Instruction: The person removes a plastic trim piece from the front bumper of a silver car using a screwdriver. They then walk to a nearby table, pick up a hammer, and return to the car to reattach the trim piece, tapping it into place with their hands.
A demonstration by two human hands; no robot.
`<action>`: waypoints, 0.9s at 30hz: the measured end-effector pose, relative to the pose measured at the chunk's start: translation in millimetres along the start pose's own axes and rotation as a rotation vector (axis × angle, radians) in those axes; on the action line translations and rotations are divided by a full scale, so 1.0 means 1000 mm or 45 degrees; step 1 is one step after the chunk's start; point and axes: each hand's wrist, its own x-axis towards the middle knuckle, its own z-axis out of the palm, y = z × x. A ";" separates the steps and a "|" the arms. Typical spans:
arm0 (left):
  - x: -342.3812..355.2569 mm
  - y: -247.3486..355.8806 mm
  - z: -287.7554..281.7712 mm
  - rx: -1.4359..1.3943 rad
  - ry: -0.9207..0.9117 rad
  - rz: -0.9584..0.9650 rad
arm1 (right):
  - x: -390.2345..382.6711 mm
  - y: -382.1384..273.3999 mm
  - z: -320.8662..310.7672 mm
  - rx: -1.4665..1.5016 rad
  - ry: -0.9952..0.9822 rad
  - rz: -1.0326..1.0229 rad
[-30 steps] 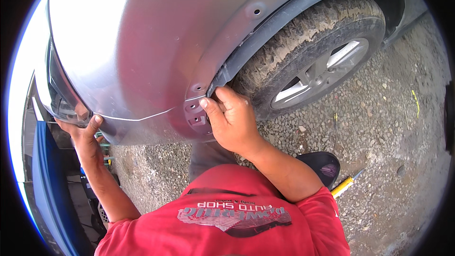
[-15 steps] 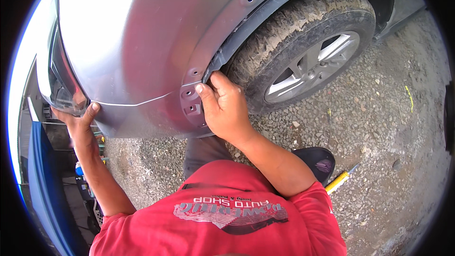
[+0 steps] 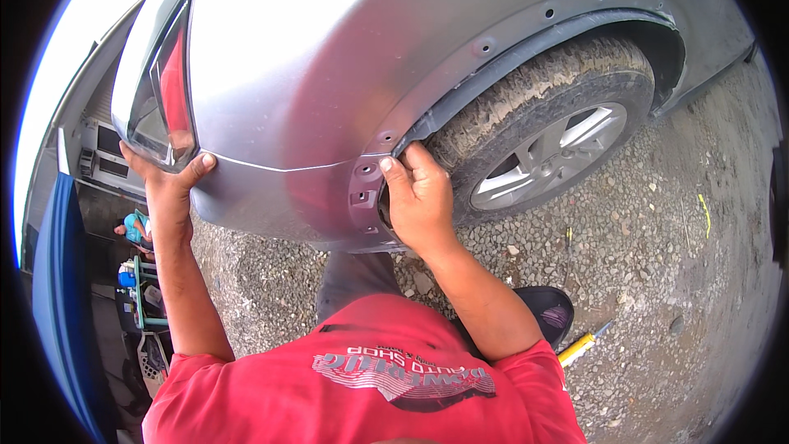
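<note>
A silver-grey car bumper (image 3: 255, 201) meets the body panel (image 3: 271, 99) above it along a thin light seam. My left hand (image 3: 170, 189) grips the bumper's corner just under the tail light (image 3: 174, 86), thumb on the outer face; its fingers are partly hidden. At the wheel arch (image 3: 460, 82), my right hand (image 3: 423, 201) pinches the bumper's end, with the thumb beside the seam and the fingers curled behind the edge. Small holes and a square cutout show in the bumper next to that thumb. A muddy tyre (image 3: 526, 107) stands close beyond my right hand.
A yellow tube with a thin nozzle (image 3: 579, 349) lies on the gravel (image 3: 633, 279) by my dark shoe (image 3: 546, 312). Far left are a blue drape (image 3: 62, 279), a green-framed stand (image 3: 146, 300) and a seated person in a blue top (image 3: 136, 228).
My view has shifted, so the car sits lower and farther right, with more tail light and the seated person showing. Both hands keep their places on the bumper.
</note>
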 end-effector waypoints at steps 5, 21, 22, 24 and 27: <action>0.000 0.000 -0.002 -0.001 0.024 -0.017 | 0.000 -0.003 0.002 -0.001 0.040 -0.046; 0.000 -0.003 0.003 -0.003 0.075 0.009 | -0.003 0.016 0.002 -0.006 0.034 -0.099; -0.001 -0.001 0.004 -0.010 0.066 0.015 | -0.003 0.016 0.002 -0.004 0.025 -0.098; -0.001 0.001 0.003 -0.029 0.043 -0.005 | -0.002 0.012 0.001 0.019 0.018 -0.092; -0.001 0.003 0.005 -0.032 0.025 -0.015 | -0.002 0.004 -0.002 0.046 -0.035 -0.061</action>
